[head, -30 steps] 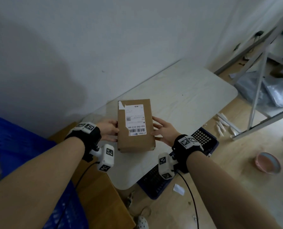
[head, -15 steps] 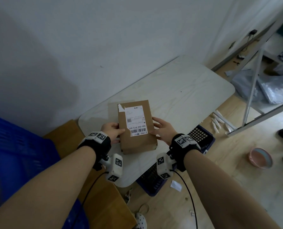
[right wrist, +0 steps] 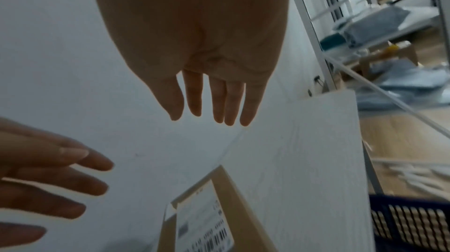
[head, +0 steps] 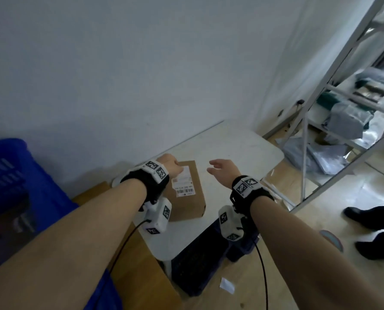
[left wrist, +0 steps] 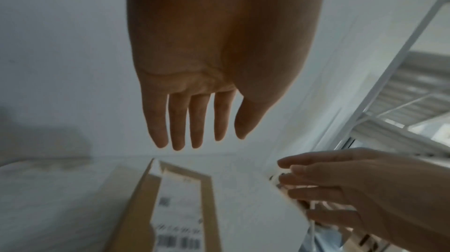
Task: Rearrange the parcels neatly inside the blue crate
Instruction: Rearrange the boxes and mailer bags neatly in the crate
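A brown cardboard parcel (head: 190, 199) with a white barcode label lies flat on the white table (head: 235, 153). The same parcel (left wrist: 170, 208) shows below my fingers in the left wrist view, and again as the parcel (right wrist: 214, 215) in the right wrist view. My left hand (head: 172, 167) hovers above its far left corner with fingers straight and touches nothing. My right hand (head: 220, 168) floats to the right of the parcel, fingers relaxed and empty. The blue crate (head: 9, 175) stands at the far left, its inside hidden.
A dark blue slotted basket (head: 209, 256) sits on the floor under the table's near edge. A white metal shelf frame (head: 321, 97) holding grey bags stands at the right. Another person's dark shoes (head: 370, 229) are on the wooden floor.
Both hands have let go of the parcel and lifted off it; it now rests alone on the table. The head view has swung up and to the right.
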`<state>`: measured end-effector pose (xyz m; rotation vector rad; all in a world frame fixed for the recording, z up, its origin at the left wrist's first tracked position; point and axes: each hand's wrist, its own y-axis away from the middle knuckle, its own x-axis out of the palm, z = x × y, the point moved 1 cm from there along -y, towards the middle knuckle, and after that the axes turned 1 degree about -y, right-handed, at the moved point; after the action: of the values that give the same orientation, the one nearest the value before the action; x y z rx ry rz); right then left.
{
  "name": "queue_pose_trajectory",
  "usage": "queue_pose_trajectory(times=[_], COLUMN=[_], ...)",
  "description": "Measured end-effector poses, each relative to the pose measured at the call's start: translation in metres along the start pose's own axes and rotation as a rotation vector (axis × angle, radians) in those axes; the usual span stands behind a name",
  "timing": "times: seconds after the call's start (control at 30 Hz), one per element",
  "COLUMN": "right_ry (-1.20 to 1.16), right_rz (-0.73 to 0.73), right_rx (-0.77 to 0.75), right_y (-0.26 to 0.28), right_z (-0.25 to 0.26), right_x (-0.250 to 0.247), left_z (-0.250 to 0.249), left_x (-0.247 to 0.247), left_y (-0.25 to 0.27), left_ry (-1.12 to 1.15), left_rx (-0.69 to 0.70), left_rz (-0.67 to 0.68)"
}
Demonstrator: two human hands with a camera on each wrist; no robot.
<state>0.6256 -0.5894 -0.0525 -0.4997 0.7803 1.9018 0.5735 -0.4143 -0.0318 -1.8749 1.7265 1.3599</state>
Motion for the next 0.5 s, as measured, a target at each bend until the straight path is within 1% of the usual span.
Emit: queue_pose_trajectory(times=[0.1, 0.27, 0.37, 0.5], right_ry=[0.139, 0.304, 0.352, 0.423], right_rz=[-0.052, -0.172, -0.23, -0.245], right_rx=[-0.064, -0.173, -0.232, -0.314], right_y=[0.027, 0.071, 0.094, 0.125], right_z=[0.031, 0.09, 0.126, 0.172], right_x=[-0.023, -0.047, -0.05, -0.032], left_z=[-0.023, -0.046, -0.043, -0.016], left_x=[-0.027, -0.078, -0.112, -0.153], left_y=[0.027, 0.078, 0.105, 0.144], left_ry=[-0.042, -0.194, -0.218, -0.252], left_rx=[0.079, 0.202, 0.248, 0.263], left_rz=[-0.057, -0.182, -0.245, -0.331])
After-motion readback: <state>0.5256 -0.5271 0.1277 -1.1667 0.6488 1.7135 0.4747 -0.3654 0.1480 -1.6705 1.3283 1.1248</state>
